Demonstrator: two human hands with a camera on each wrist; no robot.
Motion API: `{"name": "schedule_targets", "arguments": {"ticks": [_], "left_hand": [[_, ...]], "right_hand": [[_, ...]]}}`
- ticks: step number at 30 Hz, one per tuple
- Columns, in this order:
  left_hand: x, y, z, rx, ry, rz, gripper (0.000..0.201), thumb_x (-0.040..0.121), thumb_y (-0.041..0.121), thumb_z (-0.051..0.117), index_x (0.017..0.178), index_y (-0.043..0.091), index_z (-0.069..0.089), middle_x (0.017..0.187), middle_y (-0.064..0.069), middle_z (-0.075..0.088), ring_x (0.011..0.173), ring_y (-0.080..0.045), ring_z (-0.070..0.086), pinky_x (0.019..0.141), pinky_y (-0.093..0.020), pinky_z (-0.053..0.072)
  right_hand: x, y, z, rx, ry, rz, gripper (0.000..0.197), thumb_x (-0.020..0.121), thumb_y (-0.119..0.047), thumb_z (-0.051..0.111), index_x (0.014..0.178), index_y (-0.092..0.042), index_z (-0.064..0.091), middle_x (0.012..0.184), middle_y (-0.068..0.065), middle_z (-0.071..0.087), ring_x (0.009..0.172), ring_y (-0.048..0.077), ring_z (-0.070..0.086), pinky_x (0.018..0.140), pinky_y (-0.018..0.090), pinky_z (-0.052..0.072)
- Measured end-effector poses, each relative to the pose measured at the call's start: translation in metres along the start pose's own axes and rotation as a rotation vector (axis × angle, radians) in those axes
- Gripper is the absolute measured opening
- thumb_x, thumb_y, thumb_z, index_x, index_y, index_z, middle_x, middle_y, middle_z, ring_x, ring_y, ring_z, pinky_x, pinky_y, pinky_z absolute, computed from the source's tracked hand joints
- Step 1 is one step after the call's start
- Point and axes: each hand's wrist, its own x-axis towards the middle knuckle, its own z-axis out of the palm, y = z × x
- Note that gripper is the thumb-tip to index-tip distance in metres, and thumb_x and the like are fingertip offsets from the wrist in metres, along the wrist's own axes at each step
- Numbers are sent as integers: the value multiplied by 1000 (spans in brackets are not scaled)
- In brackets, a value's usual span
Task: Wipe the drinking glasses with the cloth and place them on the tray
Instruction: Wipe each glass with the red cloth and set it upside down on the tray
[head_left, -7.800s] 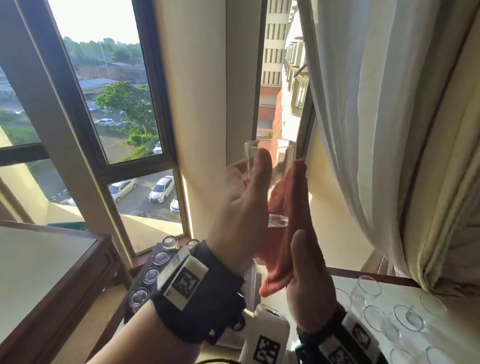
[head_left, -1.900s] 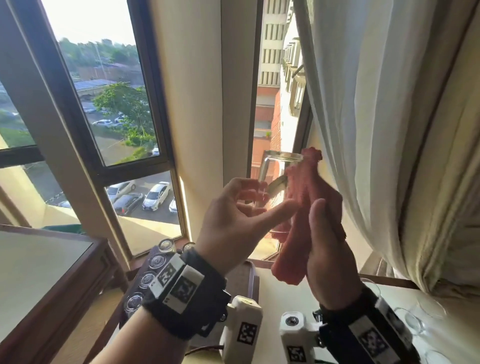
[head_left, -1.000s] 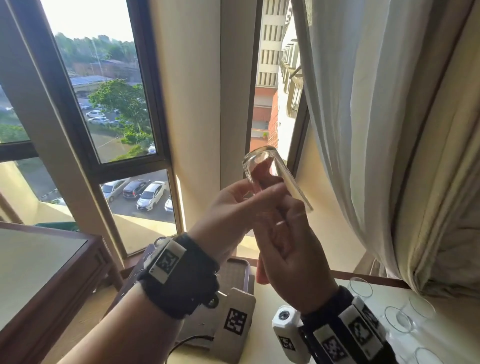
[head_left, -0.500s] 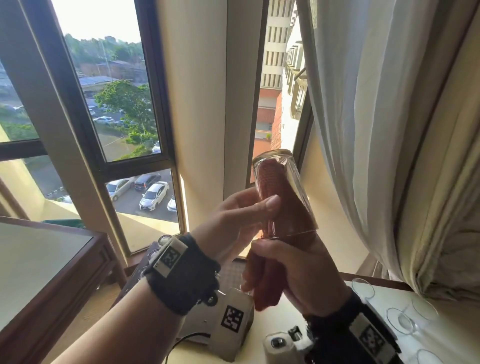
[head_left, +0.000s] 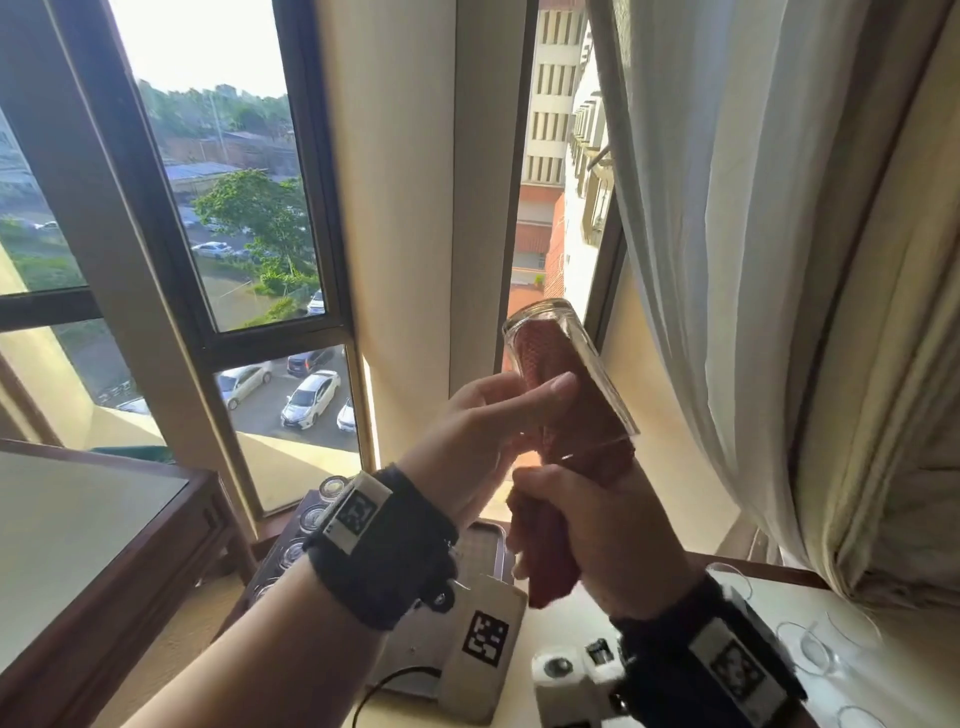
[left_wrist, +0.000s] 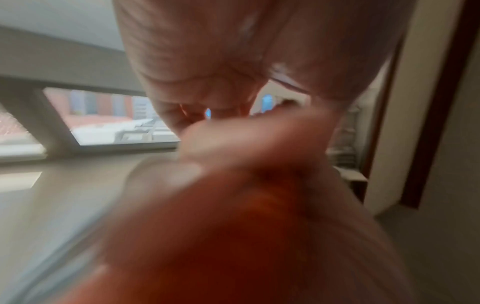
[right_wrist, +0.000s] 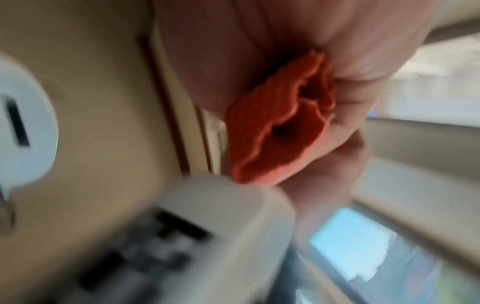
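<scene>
A clear drinking glass (head_left: 587, 374) is held up before the window, base upward and tilted left. The red cloth (head_left: 550, 358) is stuffed inside it and hangs out below the rim. My left hand (head_left: 524, 395) holds the glass, thumb across its front and fingers behind. Just under the rim, my right hand (head_left: 566, 519) grips the bunched cloth (right_wrist: 280, 123). The left wrist view is blurred and shows the cloth (left_wrist: 246, 236) in the glass below my palm. The tray (head_left: 480, 551) lies low behind my left wrist, with several glasses (head_left: 311, 519) along its left side.
More empty glasses (head_left: 800, 649) stand on the pale table at lower right. A white curtain (head_left: 753, 260) hangs close on the right of the raised glass. A wooden table with a glass top (head_left: 78, 545) sits at the left. The window frame is straight ahead.
Over the last two seconds the glass was turned base-up and the cloth pushed inside it. Since half a second ago the hands have barely shifted.
</scene>
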Motion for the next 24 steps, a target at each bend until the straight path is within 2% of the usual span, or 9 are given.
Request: {"name": "schedule_targets", "arguments": {"ticks": [3,6,9,12,14,16,20,22,24], "left_hand": [[6,5,5,237,122,31,41,84,47,85,95,8,78,98,-18,75,85,-12,71,81,-23,54],[6,4,7,318,98,13,37,82,50,84,94,16,77,91,-2,76,83,-7,73,78,-21,52],[1,0,3,112,15,-21,39,85,42,74,101,7,74,98,-12,73,94,-26,71,97,-42,52],[0,-5,2,-114,-46,11,64,79,41,84,116,-8,67,109,-21,68,104,-34,65,106,-55,45],[1,-7,6,-136,-76,30,89,76,47,90,129,-16,57,119,-25,63,113,-38,60,113,-61,41],[3,-6,6,-75,-83,30,85,78,49,90,132,-10,59,123,-22,65,117,-36,62,111,-55,48],[2,-1,-6,88,-78,-70,63,88,50,73,137,12,65,137,-14,69,130,-29,65,117,-55,46],[1,6,-8,38,-56,-136,59,91,54,62,132,11,66,133,-15,71,125,-29,68,114,-52,49],[1,14,-2,14,-20,-191,72,86,67,59,130,10,66,124,-15,74,116,-25,72,111,-47,51]], "right_hand": [[12,16,-9,-604,180,-306,11,98,-8,57,93,-8,67,77,-6,70,55,6,61,56,20,59],[12,15,-4,-787,214,-277,27,98,-11,57,73,-17,65,54,-8,61,42,3,52,50,16,55],[6,2,-3,-96,94,0,11,87,-3,70,87,-11,63,55,4,59,44,16,59,43,26,52],[-5,-18,2,676,-225,145,47,77,-35,78,105,-1,63,58,14,54,38,20,57,35,23,47],[0,-16,2,883,-279,45,54,94,-50,56,124,-4,60,65,14,49,34,14,55,33,20,46],[6,-16,-1,885,-171,37,52,101,-49,49,119,-3,63,72,11,44,30,10,50,31,18,42],[4,-15,-16,153,302,-121,55,90,-53,60,98,2,61,44,6,44,27,15,42,33,19,36],[2,-8,-20,-346,448,-396,31,94,-44,61,84,-15,62,44,4,48,32,13,47,36,23,41],[4,5,-26,-749,464,-700,17,102,-35,59,90,-24,60,60,-7,59,45,6,52,47,13,43]]}}
